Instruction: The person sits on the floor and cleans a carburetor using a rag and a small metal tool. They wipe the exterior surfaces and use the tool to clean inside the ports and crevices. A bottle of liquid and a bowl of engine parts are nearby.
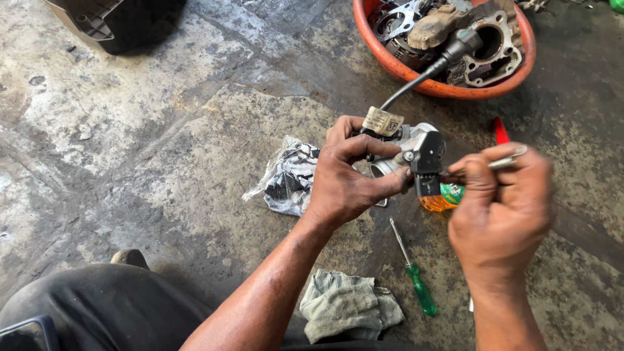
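Gripping a metal part [416, 153] bearing a beige tag [383, 121], both hands.

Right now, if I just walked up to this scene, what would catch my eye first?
Most likely the two grimy hands at the centre: the left hand grips a grey metal part with a black cable, while the right hand holds a slim metal tool against it. Next, the orange bowl of engine parts at the top right, and the green-handled screwdriver lying on the stained concrete floor beside a crumpled rag.
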